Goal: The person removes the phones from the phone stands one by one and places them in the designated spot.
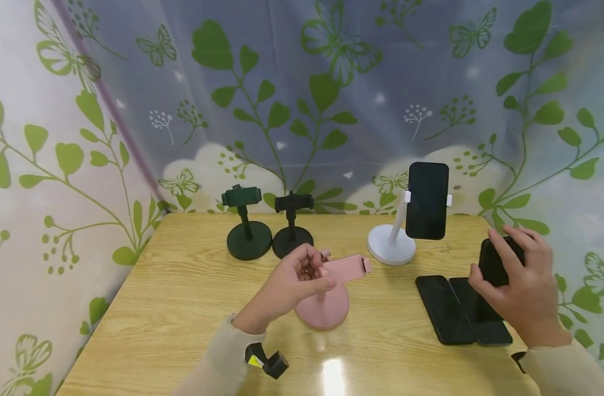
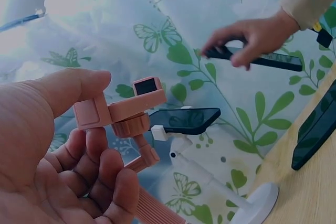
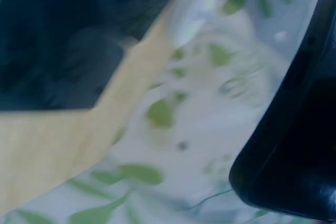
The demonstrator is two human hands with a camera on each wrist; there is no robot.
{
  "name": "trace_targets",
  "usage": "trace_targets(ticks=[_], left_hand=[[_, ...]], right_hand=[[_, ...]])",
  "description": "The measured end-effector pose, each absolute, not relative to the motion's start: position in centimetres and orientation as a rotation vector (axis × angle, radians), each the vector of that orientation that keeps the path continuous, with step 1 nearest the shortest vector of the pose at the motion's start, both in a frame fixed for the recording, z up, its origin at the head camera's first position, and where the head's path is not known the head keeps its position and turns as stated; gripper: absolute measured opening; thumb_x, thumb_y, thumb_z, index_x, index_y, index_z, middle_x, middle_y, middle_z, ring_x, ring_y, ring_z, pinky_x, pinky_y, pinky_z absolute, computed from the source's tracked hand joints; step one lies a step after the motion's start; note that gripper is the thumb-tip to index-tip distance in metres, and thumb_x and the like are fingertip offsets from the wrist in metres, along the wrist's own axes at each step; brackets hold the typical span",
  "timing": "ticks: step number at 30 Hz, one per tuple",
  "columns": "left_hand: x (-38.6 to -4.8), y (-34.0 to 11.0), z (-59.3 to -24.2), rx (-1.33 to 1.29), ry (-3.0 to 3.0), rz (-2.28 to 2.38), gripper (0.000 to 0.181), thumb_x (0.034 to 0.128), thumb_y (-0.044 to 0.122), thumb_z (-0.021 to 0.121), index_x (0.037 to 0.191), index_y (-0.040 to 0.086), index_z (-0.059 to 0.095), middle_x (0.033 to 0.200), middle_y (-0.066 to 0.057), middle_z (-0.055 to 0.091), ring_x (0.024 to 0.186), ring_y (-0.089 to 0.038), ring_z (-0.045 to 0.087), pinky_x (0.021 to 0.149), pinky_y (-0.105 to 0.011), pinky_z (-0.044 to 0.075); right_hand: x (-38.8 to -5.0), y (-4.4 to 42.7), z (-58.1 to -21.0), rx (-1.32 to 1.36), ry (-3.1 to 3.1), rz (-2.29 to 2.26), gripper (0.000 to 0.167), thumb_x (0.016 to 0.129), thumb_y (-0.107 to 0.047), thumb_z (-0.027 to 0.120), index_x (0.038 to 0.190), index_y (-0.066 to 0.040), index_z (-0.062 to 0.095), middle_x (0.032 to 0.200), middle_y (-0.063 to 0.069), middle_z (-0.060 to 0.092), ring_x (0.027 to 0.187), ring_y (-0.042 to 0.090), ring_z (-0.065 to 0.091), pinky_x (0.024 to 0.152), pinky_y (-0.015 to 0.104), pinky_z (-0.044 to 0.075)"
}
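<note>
My left hand (image 1: 294, 280) pinches one end of the clamp on a pink phone stand (image 1: 345, 268), its round base (image 1: 329, 311) flat on the table. In the left wrist view, thumb and fingers (image 2: 116, 174) grip the end block of the pink clamp (image 2: 136, 103). Off to the right, my right hand (image 1: 527, 286) holds a black smartphone (image 1: 492, 263) by its edges, raised above two other dark phones (image 1: 443, 308) lying side by side. That held phone (image 3: 294, 145) fills the right side of the right wrist view, where the hand is hardly seen.
A white stand (image 1: 388, 250) at the back right carries an upright black phone (image 1: 427, 201). A dark green stand (image 1: 249, 239) and a black stand (image 1: 293, 236) stand at the back left with no phones. A patterned curtain (image 1: 292, 110) hangs behind the wooden table (image 1: 183, 308).
</note>
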State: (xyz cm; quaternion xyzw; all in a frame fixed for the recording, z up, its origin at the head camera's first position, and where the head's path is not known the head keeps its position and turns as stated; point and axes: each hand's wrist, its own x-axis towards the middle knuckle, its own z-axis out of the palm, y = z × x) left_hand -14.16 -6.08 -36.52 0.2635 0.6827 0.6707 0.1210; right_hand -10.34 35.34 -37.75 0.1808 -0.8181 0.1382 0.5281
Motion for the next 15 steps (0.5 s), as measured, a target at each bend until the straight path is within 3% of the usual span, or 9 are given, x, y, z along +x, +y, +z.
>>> trace_targets(ticks=[2,5,12,15], left_hand=[[-14.2,-6.1,-36.5,0.769,1.99,1.959,0.031,0.0913,0.014,0.08,0.104,0.008,0.052,0.094,-0.005,0.059,0.082,-0.017,0.053,0.07,-0.023,0.043],[-14.3,-6.1,-36.5,0.772,1.979,1.96,0.031,0.0916,0.015,0.08,0.104,0.007,0.052,0.094,-0.006,0.059,0.082,-0.018,0.053,0.07,-0.024,0.044],[-14.2,-6.2,-36.5,0.775,1.966,1.965,0.031,0.0915,0.015,0.079,0.104,0.007,0.052,0.094,-0.005,0.059,0.081,-0.018,0.053,0.07,-0.023,0.045],[-14.1,-6.2,-36.4,0.775,1.973,1.963,0.032,0.0911,0.015,0.08,0.104,0.007,0.052,0.094,-0.005,0.059,0.081,-0.017,0.053,0.07,-0.023,0.044]], right_hand=[[-10.6,37.3,-38.7,0.394,-2.017,0.272,0.067,0.098,-0.056,0.049,0.134,-0.002,0.065,0.134,0.032,0.054,0.12,0.058,0.049,0.088,0.066,0.048],[-11.1,39.8,-39.9,0.368,-2.088,0.214,0.073,0.098,-0.062,0.044,0.134,-0.003,0.065,0.131,0.033,0.055,0.121,0.057,0.049,0.078,0.071,0.047],[-11.5,43.8,-42.2,0.319,-2.307,0.124,0.086,0.098,-0.073,0.031,0.14,-0.004,0.059,0.133,0.033,0.052,0.126,0.057,0.043,0.06,0.068,0.047],[-11.6,44.9,-43.1,0.247,-2.444,0.149,0.074,0.098,-0.062,0.053,0.145,-0.005,0.055,0.134,0.033,0.049,0.125,0.058,0.041,0.065,0.071,0.047]])
